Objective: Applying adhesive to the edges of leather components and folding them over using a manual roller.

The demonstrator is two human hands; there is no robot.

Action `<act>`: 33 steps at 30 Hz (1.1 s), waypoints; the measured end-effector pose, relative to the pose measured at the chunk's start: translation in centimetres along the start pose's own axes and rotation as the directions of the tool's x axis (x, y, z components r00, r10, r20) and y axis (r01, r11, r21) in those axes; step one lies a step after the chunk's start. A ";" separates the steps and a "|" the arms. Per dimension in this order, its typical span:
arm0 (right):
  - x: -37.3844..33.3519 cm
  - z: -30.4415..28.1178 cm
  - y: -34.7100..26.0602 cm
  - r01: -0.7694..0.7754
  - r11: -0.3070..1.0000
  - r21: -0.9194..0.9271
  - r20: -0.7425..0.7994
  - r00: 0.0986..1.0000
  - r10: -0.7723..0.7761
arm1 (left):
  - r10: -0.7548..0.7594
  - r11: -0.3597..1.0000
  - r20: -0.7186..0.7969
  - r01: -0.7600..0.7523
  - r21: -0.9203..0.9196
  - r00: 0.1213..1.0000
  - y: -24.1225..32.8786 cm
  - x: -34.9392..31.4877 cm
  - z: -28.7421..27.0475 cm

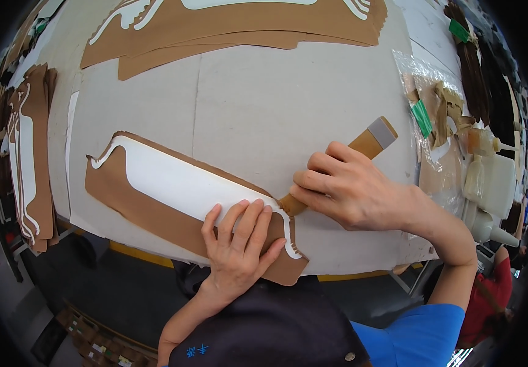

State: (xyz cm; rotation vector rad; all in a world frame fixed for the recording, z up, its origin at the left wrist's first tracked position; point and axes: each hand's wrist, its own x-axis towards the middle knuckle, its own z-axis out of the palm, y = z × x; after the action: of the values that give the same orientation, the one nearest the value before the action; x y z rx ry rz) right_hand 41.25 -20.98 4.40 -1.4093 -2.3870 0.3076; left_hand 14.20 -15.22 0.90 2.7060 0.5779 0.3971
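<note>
Dark apron cloth (270,324) is filling the near edge at six o'clock, with a small round metal stud showing on it. Just beyond it, between eight and nine o'clock from the middle of the view, a brown sheet piece (120,189) is lying flat and slanting on the table (252,98), bearing a long white panel (172,177) whose ends are curving into narrow hooks. Toward seven o'clock the left hand (239,241) is resting across panel and brown margin, its fingers lying slightly apart and holding nothing between them, its thumb spreading toward the right end. At three o'clock the right hand (349,189) is gripping a flat tan tool (368,144), fingers clamped around its middle; the grey-banded end is pointing toward two o'clock, while the other end is meeting the piece's right edge. Farther out, layered brown sheets with white shapes (197,37) are lying at twelve o'clock, and a similar pile (26,159) is lying at nine. A clear plastic bag (420,70) is spreading at two o'clock, with pale squeeze bottles (498,183) lying at three. A blue sleeve (411,336) is showing between four and five, and a person in red (489,300) is appearing near four o'clock
</note>
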 end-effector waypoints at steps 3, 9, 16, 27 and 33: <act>0.7 -0.3 0.7 0.048 0.999 0.014 0.039 0.998 -0.048 | 0.005 1.000 0.007 -0.005 0.005 1.000 -0.1 0.0 0.0; 2.6 0.1 1.7 0.131 0.991 0.020 -0.007 0.991 -0.130 | -0.071 0.995 -0.041 0.074 0.064 0.997 0.0 0.5 -0.6; 5.0 0.3 2.4 0.192 0.981 0.004 0.025 0.981 -0.192 | -0.147 0.987 -0.099 0.139 -0.077 0.984 -1.4 0.0 -0.3; 9.5 1.3 3.6 0.236 0.972 -0.023 0.005 0.972 -0.236 | -0.032 0.999 -0.135 0.034 0.007 0.990 -5.7 0.3 -2.0; 13.1 2.1 4.4 0.250 0.968 -0.023 -0.014 0.968 -0.251 | -0.087 0.996 -0.141 0.086 -0.015 0.986 -8.4 1.7 -4.6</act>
State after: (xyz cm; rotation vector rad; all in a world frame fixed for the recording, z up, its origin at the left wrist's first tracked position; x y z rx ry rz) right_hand 38.07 -7.40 3.38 -1.0956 -2.5246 0.2039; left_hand 11.31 -6.03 2.18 2.6479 0.7278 0.5707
